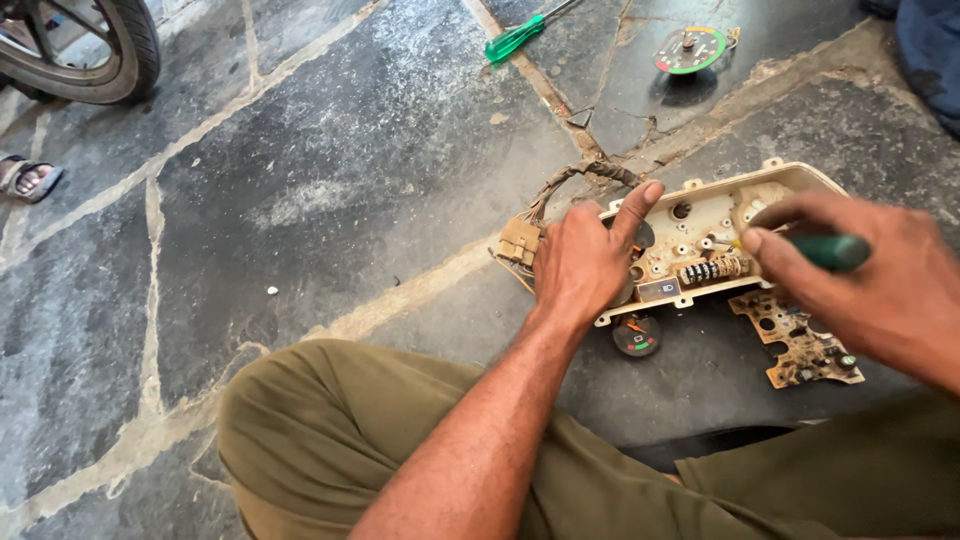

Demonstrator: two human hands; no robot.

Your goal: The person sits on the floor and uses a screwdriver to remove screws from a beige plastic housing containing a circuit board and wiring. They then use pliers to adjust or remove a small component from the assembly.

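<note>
A cream plastic instrument-cluster housing (700, 230) lies open on the stone floor, with a small odometer drum and several holes inside. My left hand (585, 260) presses on its left end, index finger stretched onto the rim. My right hand (870, 280) hovers over its right end, fingers closed around a green-handled screwdriver (832, 251) whose tip is hidden. A bundle of wires with tan connectors (522, 240) trails from the housing's left side. A small round gauge (637, 335) and a brown circuit sheet (800, 340) lie just in front of it.
A second green screwdriver (515, 40) and a round dial face (690, 50) lie farther back. A wheel tyre (110, 50) stands at top left, a sandalled foot (30, 178) at the left edge. My olive-trousered knees (330, 430) fill the foreground.
</note>
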